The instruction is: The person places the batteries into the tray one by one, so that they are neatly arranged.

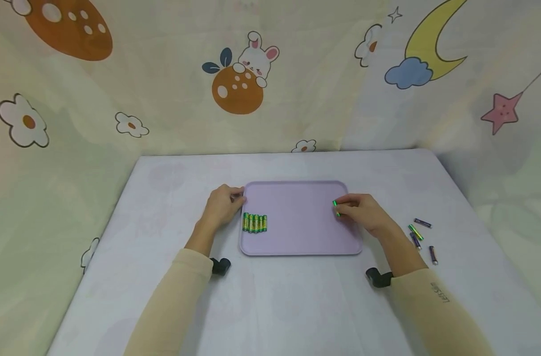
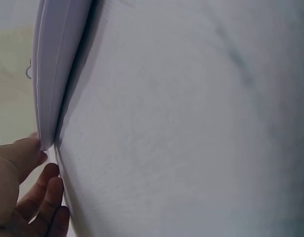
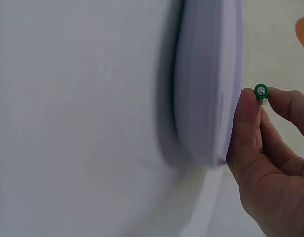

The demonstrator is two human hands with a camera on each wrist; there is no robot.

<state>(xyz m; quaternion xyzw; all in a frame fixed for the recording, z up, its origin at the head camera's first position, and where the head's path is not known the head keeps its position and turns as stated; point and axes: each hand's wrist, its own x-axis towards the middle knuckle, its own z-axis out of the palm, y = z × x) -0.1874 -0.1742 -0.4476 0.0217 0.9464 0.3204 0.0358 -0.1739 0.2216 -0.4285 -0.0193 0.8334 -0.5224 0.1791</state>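
A lilac tray (image 1: 297, 198) lies on the table in the head view. Along its left side several green batteries (image 1: 255, 223) stand side by side in a row. My left hand (image 1: 222, 205) is at the tray's left edge, fingertips touching the rim; the left wrist view shows the thumb side against the tray (image 2: 60, 64) and the other fingers loosely bent. Over the tray's right part, my right hand (image 1: 364, 210) pinches a green battery between thumb and fingers. Its round end (image 3: 261, 91) faces the camera in the right wrist view, above the tray's rim (image 3: 231, 74).
Right of the tray, near my right forearm, several loose batteries lie on the white table (image 1: 163, 198): a green one (image 1: 415, 232) and dark ones, such as the dark battery (image 1: 433, 255). A patterned cloth (image 1: 172, 74) hangs behind the table.
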